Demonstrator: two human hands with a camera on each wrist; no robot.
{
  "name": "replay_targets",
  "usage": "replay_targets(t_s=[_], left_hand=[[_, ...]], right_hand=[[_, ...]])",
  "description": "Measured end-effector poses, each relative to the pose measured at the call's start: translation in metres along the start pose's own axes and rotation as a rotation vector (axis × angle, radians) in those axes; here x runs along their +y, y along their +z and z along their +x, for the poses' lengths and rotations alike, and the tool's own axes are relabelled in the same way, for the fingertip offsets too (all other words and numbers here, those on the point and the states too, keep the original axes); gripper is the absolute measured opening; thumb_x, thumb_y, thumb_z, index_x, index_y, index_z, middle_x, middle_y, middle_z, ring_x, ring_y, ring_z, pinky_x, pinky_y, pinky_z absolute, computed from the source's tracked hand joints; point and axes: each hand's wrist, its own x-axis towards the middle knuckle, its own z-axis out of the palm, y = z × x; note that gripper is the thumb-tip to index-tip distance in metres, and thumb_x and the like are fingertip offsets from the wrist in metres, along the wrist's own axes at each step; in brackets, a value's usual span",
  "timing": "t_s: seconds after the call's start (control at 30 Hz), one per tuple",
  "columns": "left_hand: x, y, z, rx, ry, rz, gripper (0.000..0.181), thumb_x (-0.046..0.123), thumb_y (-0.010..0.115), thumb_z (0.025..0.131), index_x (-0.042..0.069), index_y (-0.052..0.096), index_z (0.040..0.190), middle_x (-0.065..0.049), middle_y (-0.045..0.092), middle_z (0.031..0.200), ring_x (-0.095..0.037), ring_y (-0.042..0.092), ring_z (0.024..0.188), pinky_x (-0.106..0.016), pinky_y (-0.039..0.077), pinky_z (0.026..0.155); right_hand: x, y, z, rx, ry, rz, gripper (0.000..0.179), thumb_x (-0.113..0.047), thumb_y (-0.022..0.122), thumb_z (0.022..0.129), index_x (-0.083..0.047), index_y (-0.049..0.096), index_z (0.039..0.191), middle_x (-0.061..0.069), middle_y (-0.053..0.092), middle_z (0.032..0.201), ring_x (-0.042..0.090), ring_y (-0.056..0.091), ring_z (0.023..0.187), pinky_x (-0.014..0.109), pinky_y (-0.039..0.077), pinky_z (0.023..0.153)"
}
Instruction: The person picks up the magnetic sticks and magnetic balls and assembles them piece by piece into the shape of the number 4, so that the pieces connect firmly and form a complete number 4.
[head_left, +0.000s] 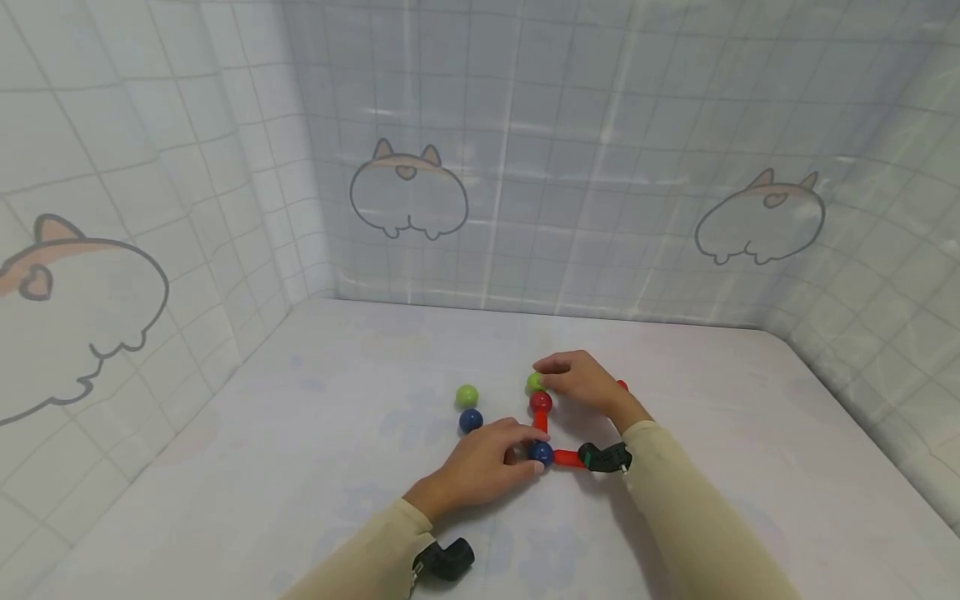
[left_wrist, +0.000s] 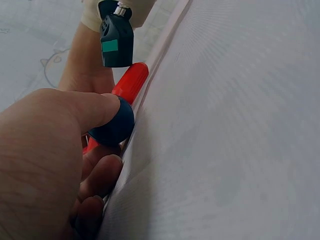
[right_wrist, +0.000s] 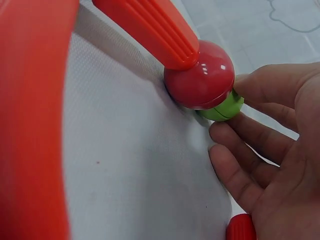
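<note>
Two hands are at work on the bench [head_left: 330, 400]: the left hand [head_left: 483, 462] pinches a dark blue ball [head_left: 542, 454] between thumb and fingers, its grip parted only to the ball's width; the right hand [head_left: 585, 383] pinches a lime-green ball [head_left: 535, 382], its other fingers loosely bent. One red rod [head_left: 541, 425] runs from the dark blue ball to a glossy red ball [head_left: 540, 402]; a second red rod [head_left: 567, 458] extends rightward. The head view alone records a loose green ball [head_left: 467, 396] and a loose blue ball [head_left: 471, 421], close together left of the assembly, and complete cartoon animal outlines on the grid-patterned sheet [head_left: 555, 167]. The right wrist view shows the red ball's seam and the rod's grooves. The left wrist view shows a green patch [left_wrist: 110, 46] on the black wrist device [left_wrist: 117, 37]; any lettering is indistinct. The lime-green ball lies partly behind the red ball; whether they are joined cannot be determined. A further red piece [head_left: 622, 385] is mostly hidden by the right hand. A large red shape [right_wrist: 30, 120] is blurred and cut off at the right wrist view's edge.
</note>
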Motion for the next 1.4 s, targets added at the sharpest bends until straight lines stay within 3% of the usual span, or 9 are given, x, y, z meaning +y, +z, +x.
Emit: replay_targets(t_s=[0.27, 0.57, 0.73, 1.07, 1.4], left_hand=[[0.000, -0.001, 0.000, -0.005, -0.011, -0.006, 0.038, 0.040, 0.071, 0.092, 0.034, 0.066, 0.129, 0.016, 0.059, 0.102, -0.005, 0.054, 0.082, -0.022, 0.049, 0.073], [0.000, 0.001, 0.001, -0.008, -0.016, -0.017, 0.038, 0.041, 0.072, 0.092, 0.035, 0.066, 0.129, 0.015, 0.059, 0.101, -0.005, 0.054, 0.082, -0.023, 0.049, 0.073], [0.001, 0.002, 0.002, -0.010, -0.024, -0.016, 0.038, 0.041, 0.072, 0.092, 0.035, 0.067, 0.129, 0.015, 0.059, 0.100, -0.005, 0.054, 0.082, -0.023, 0.049, 0.072], [0.002, 0.002, 0.003, -0.006, -0.043, -0.005, 0.038, 0.041, 0.073, 0.091, 0.037, 0.067, 0.128, 0.016, 0.059, 0.101, -0.006, 0.054, 0.082, -0.023, 0.048, 0.072], [0.003, 0.002, 0.004, 0.000, -0.022, 0.014, 0.038, 0.039, 0.073, 0.091, 0.034, 0.067, 0.128, 0.015, 0.058, 0.098, -0.006, 0.053, 0.079, -0.023, 0.048, 0.071]], right_hand=[[0.001, 0.003, 0.001, 0.012, 0.009, -0.025, 0.035, -0.026, 0.064, 0.097, -0.012, 0.068, 0.128, 0.003, 0.066, 0.123, 0.024, 0.059, 0.111, 0.042, 0.051, 0.094], [0.004, 0.002, -0.001, 0.086, -0.014, -0.002, 0.034, -0.026, 0.065, 0.096, -0.010, 0.069, 0.126, 0.004, 0.069, 0.113, 0.021, 0.063, 0.093, 0.038, 0.053, 0.085], [0.003, -0.002, -0.007, 0.133, 0.006, 0.092, 0.033, -0.024, 0.064, 0.096, -0.008, 0.068, 0.124, 0.008, 0.067, 0.115, 0.022, 0.068, 0.085, 0.037, 0.053, 0.083], [0.010, -0.010, -0.019, 0.173, 0.078, 0.293, 0.034, -0.026, 0.065, 0.097, -0.008, 0.065, 0.126, 0.014, 0.061, 0.124, 0.024, 0.070, 0.097, 0.034, 0.056, 0.085], [0.017, -0.016, -0.038, 0.233, 0.056, 0.418, 0.040, -0.026, 0.062, 0.100, -0.005, 0.063, 0.134, 0.016, 0.063, 0.123, 0.029, 0.070, 0.102, 0.034, 0.055, 0.087]])
